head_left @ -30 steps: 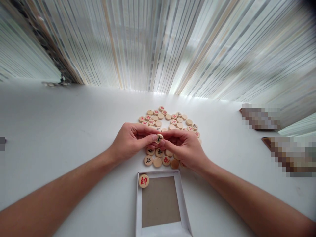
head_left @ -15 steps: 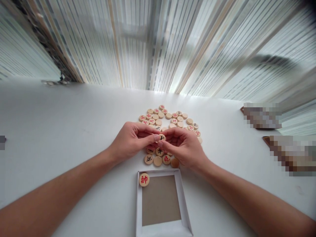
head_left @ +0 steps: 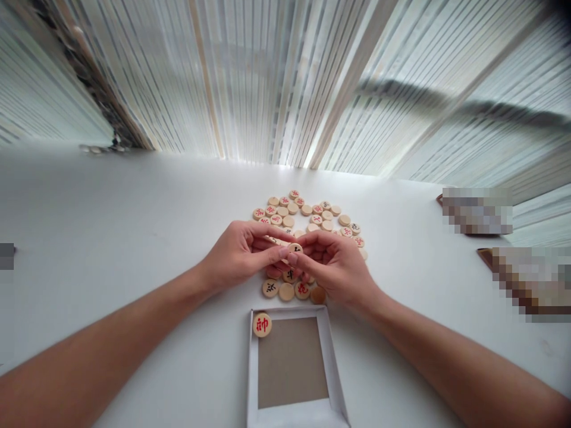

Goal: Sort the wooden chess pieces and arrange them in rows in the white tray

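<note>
My left hand (head_left: pixel 243 252) and my right hand (head_left: pixel 334 261) meet above a spread of Chinese chess pieces (head_left: pixel 276 220). Between the thumbs and fingertips of both is one round wooden Chinese chess piece (head_left: pixel 295 248) with a black character, partly covered by the fingers. Loose pieces lie under and around the hands, some showing red or black characters, some blank side up. Nearer to me, an open white box (head_left: pixel 332 356) with a grey-brown bottom holds a single piece with a red character (head_left: pixel 262 324) in its far left corner.
The pieces and box stand on a white table (head_left: pixel 147 220). At the right lie two brown-edged objects (head_left: pixel 479 214), largely blurred out. A striped curtain (head_left: pixel 250 83) hangs along the table's far edge, with a dark beaded strand (head_left: pixel 116 139) at the left.
The held piece has tilted slightly between my fingertips, so less of its character shows. Both hands stay together over the pile; the view has shifted a little.
</note>
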Motion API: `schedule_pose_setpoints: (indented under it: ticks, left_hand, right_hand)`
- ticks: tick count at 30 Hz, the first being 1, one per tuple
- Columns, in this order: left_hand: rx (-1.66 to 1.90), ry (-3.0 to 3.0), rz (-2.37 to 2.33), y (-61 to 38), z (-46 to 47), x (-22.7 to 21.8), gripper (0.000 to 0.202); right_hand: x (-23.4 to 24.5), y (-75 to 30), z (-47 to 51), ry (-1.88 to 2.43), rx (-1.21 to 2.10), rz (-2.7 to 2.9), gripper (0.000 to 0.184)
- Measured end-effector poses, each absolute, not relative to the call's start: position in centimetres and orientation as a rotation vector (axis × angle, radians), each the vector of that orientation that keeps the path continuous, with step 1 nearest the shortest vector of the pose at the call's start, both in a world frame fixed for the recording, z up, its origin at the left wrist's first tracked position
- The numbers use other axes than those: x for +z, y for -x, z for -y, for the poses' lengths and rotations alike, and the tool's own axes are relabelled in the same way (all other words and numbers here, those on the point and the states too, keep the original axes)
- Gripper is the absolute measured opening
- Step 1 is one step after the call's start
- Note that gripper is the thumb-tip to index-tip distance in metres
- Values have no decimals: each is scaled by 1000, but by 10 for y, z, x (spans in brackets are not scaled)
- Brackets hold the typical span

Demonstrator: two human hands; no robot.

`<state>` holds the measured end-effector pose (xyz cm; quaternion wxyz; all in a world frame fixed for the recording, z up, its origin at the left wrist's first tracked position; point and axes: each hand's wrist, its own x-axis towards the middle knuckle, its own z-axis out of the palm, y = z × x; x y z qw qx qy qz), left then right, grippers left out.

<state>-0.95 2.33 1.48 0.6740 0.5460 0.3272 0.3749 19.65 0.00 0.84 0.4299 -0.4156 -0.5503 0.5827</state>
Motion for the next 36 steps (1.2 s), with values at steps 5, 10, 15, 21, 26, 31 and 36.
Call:
schedule_pose_setpoints:
  ticks: [5,10,15,21,26,31,36]
  left_hand:
    - [827,-1241,-727,11,-24,14,35]
    - [834,-1253,-710,11,-25,13,36]
    - [852,-1248,-709,11,-23,13,32]
    - [850,-1267,-731,12,-24,11,31]
    - [855,-1262,-709,11,-25,11,30]
    - [853,-1278,-694,11,-24,9,25]
    - [881,-1281,-737,9,-24,11,21]
  right_hand:
    - [8,-197,-1,1015,1478,1347,38]
    - [11,-197,-2,1004,1467,1346,38]
    - [14,-197,-2,975,1465,1372,34]
    - [17,-198,-2,972,1510,1370,31]
    - [16,-197,-2,976,1487,1372,29]
    - [15,-197,-2,1024,1448,1390,29]
    - [14,-198,-1,1022,1424,1413,27]
